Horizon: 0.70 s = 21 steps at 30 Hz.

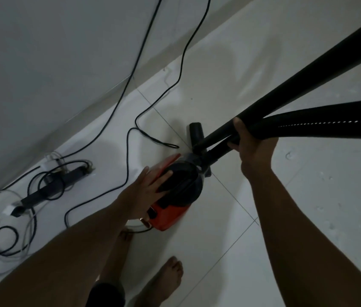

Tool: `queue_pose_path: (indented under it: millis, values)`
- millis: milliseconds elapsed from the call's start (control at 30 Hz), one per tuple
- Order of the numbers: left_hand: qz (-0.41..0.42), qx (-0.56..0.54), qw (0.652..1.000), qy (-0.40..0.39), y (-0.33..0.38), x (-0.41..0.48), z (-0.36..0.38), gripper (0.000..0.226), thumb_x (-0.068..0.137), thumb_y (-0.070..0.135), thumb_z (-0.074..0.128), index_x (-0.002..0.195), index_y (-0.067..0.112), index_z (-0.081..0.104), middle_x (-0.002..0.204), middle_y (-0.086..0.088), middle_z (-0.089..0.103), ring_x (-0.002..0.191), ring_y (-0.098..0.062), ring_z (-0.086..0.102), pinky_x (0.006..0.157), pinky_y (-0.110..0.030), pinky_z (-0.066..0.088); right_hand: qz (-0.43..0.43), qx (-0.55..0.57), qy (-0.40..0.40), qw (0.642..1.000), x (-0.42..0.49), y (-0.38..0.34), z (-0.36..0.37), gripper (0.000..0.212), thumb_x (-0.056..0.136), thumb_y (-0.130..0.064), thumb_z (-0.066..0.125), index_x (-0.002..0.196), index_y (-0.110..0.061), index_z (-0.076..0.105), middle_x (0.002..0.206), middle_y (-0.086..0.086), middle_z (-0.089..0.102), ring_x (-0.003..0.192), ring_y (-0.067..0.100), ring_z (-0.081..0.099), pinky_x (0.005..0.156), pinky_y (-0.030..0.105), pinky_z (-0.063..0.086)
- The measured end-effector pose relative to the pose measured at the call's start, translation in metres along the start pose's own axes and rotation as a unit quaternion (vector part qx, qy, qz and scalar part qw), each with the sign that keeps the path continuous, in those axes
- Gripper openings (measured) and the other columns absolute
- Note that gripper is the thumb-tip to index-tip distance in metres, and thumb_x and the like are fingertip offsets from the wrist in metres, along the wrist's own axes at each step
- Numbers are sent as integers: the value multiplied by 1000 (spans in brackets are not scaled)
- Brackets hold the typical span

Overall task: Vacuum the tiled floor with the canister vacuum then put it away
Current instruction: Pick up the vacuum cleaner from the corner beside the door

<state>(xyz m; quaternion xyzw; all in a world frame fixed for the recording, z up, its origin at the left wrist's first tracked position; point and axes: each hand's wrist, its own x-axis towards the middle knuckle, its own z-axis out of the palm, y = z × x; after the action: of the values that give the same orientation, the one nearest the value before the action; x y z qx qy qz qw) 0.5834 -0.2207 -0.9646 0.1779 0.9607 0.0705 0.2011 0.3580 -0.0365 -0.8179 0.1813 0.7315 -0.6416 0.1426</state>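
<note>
1. Nearest, at six o'clock: bare feet (164, 278) on the white tiled floor (308, 196), with thin grey grout lines crossing it.
2. Just ahead, left hand (146, 191) reaching in from seven o'clock. Fingers straight and spread, laid flat on the dark lid, gripping nothing.
3. Under that palm, at the frame's centre: canister vacuum (175, 209), standing on the floor just beyond the toes. Red-orange shell, dark rounded lid on top, lid down, so the inside out of sight. Small dark panel at its near end, possibly a switch or a label, too blurred to read.
4. At three o'clock from the canister: right hand (252, 149), fingers and thumb curled tightly round the black wand (308, 69) near its lower end.
5. Wand smooth and matt, climbing toward two o'clock and out of frame. Beside it a ribbed black hose (319, 122), leaving at three o'clock, a row of bright glints along its side.
6. At twelve o'clock from the canister, close to it: short black nozzle (195, 131).
7. At ten o'clock: thin black power cord (130, 138), looping over the tiles and running up toward twelve.
8. At eight o'clock, by the foot of the wall: black power strip (55, 185) amid tangled cables and white plugs.
9. Farthest, at eleven o'clock: plain pale wall (42, 52).
</note>
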Motion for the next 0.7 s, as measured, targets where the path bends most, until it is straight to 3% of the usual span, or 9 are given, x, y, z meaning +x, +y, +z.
queue_pose_path:
  millis: [167, 267, 400, 567, 700]
  values:
    - [-6, 75, 996, 52, 0, 1, 22, 93, 77, 60, 68, 156, 31, 28, 164, -19, 14, 149, -44, 11, 117, -64, 14, -12, -1, -4, 1000, 4, 4, -4, 29, 82, -11, 80, 100, -19, 58, 103, 2, 69, 90, 12, 71, 75, 49, 61]
    - [6, 106, 992, 71, -2, 2, 31, 86, 81, 62, 50, 157, 32, 24, 164, -19, 12, 149, -43, 5, 116, -67, 9, -14, 0, -4, 1000, 5, 6, -3, 28, 83, -11, 79, 100, -18, 58, 102, 3, 68, 88, 12, 71, 75, 48, 62]
    - [12, 127, 988, 86, -8, 3, 30, 85, 80, 60, 61, 154, 33, 29, 164, -17, 15, 149, -44, 14, 114, -71, 9, -25, -12, 1, 1000, 6, 9, -3, 26, 82, -12, 80, 91, -22, 58, 89, -3, 68, 73, 8, 70, 74, 51, 61]
    - [1, 108, 991, 81, -6, 4, 32, 97, 81, 58, 65, 158, 32, 12, 165, -15, 15, 149, -44, 15, 114, -72, 6, -25, -16, 2, 1000, 8, 12, -4, 32, 82, -15, 81, 100, -21, 56, 97, -2, 66, 79, 6, 69, 75, 47, 62]
    - [-9, 99, 994, 54, -5, 3, 24, 100, 78, 57, 69, 157, 32, 13, 165, -15, 15, 148, -45, 17, 112, -73, 5, -21, -6, 2, 1000, 6, 10, -3, 34, 83, -13, 79, 97, -25, 51, 96, -4, 64, 77, 6, 67, 77, 46, 62]
